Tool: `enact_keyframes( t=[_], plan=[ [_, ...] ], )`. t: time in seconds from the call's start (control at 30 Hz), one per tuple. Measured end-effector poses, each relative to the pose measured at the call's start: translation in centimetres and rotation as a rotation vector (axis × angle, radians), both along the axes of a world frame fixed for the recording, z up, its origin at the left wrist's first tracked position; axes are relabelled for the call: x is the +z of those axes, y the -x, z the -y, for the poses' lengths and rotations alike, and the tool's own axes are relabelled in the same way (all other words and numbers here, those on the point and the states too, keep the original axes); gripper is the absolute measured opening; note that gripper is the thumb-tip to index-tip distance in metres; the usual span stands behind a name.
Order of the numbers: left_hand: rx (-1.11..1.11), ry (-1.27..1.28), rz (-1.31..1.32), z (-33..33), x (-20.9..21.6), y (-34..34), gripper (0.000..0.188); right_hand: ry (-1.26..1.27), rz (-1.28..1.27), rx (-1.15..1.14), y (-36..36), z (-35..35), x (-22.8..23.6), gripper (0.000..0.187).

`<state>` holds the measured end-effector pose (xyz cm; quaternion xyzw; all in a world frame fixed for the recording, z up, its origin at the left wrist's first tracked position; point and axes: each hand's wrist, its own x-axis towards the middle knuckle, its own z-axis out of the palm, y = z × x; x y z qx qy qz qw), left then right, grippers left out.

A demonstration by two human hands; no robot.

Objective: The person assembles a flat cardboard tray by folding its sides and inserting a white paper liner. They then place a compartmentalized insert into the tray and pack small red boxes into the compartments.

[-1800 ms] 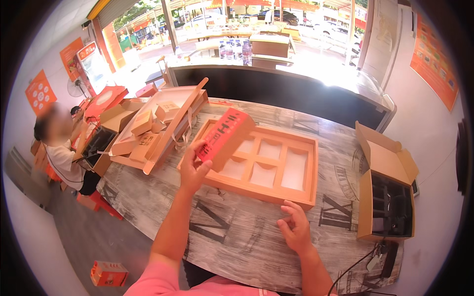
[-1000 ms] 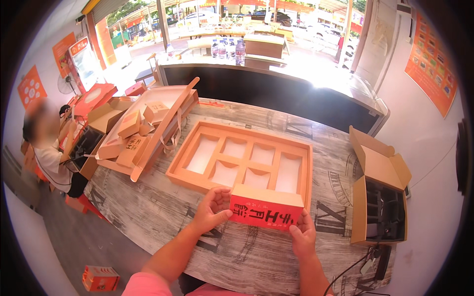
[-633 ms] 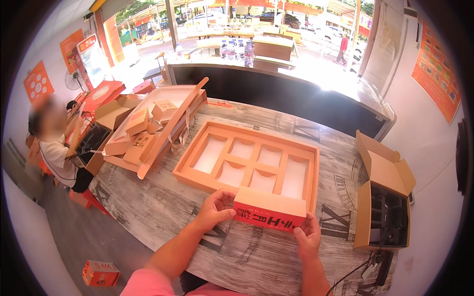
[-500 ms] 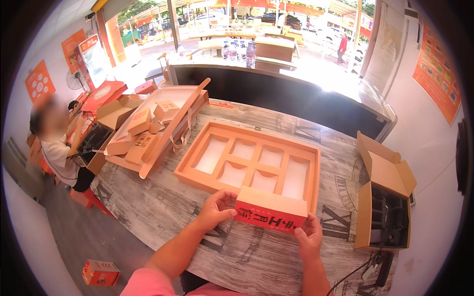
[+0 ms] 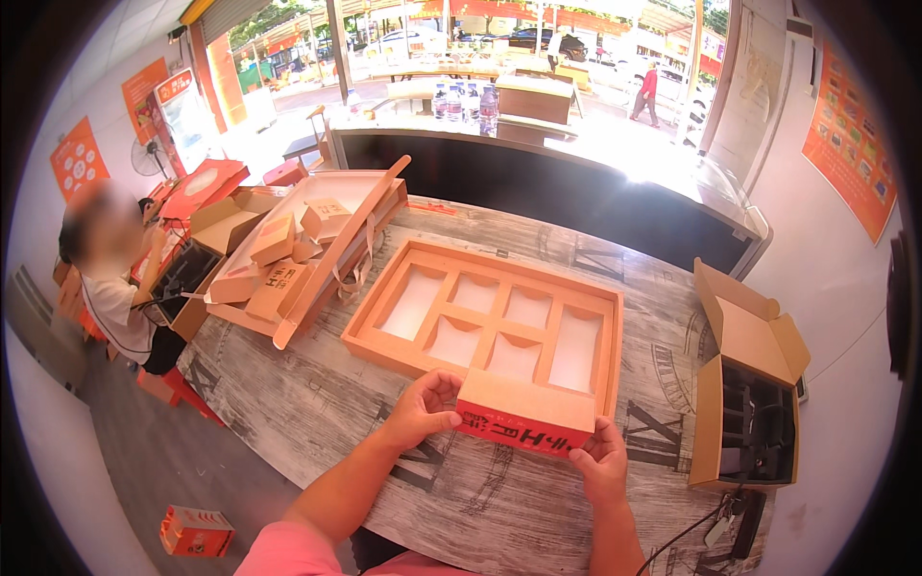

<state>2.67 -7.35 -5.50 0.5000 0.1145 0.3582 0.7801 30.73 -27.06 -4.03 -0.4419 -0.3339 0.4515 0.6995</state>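
Note:
A long, narrow carton (image 5: 526, 415), red on the side toward me and plain tan on top, is held level between my two hands. My left hand (image 5: 427, 411) grips its left end, fingers behind and thumb at the front. At the right end, my right hand (image 5: 600, 461) pinches the lower corner. Just beyond the carton lies an orange-tan tray (image 5: 357, 322) with several white-bottomed compartments; the carton overlaps its near edge in view. Whether carton and tray touch, I cannot tell.
A larger open box (image 5: 317, 288) with several small cartons stands at the left. On the right is an open cardboard box (image 5: 708, 422) with black contents. A person (image 5: 115, 278) sits at far left. A red carton (image 5: 196, 531) lies on the floor. Bottles (image 5: 466, 106) stand beyond the table.
The carton has tipped slightly in my hands, showing more of its tan top and less of its red side. A distant passer-by in red has moved left.

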Motion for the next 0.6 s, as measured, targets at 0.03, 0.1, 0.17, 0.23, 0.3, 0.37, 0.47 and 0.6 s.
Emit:
enact_keyframes(
  t=[0.03, 0.1, 0.17, 0.23, 0.3, 0.37, 0.47, 0.6],
  plan=[
    [-0.001, 0.002, -0.002, 0.0, 0.01, 0.01, 0.055, -0.009, -0.01, 0.002, 0.04, -0.05, 0.07, 0.057],
    [-0.002, 0.006, -0.005, -0.02, 0.01, 0.04, 0.055, -0.022, -0.022, 0.007, 0.09, -0.1, 0.11, 0.056],
    [-0.007, -0.002, -0.002, -0.1, 0.03, 0.04, 0.053, -0.029, -0.025, 0.012, 0.12, -0.11, 0.12, 0.055],
    [-0.01, 0.007, 0.003, -0.13, -0.01, 0.06, 0.051, -0.016, -0.048, 0.004, 0.34, -0.07, 0.48, 0.054],
    [-0.012, 0.034, 0.011, -0.15, -0.1, 0.1, 0.048, -0.004, -0.045, 0.001, 0.3, 0.02, 0.5, 0.053],
    [0.007, 0.021, -0.011, -0.27, -0.27, 0.26, 0.047, 0.007, -0.018, 0.003, -0.05, 0.19, 0.18, 0.052],
    [0.033, -0.047, -0.027, -0.26, -0.22, 0.25, 0.044, -0.017, -0.029, -0.007, -0.06, 0.08, 0.14, 0.053],
    [0.086, -0.105, -0.073, 0.02, 0.19, 0.53, 0.041, -0.031, -0.053, -0.014, 0.01, -0.11, -0.06, 0.053]
  ],
)
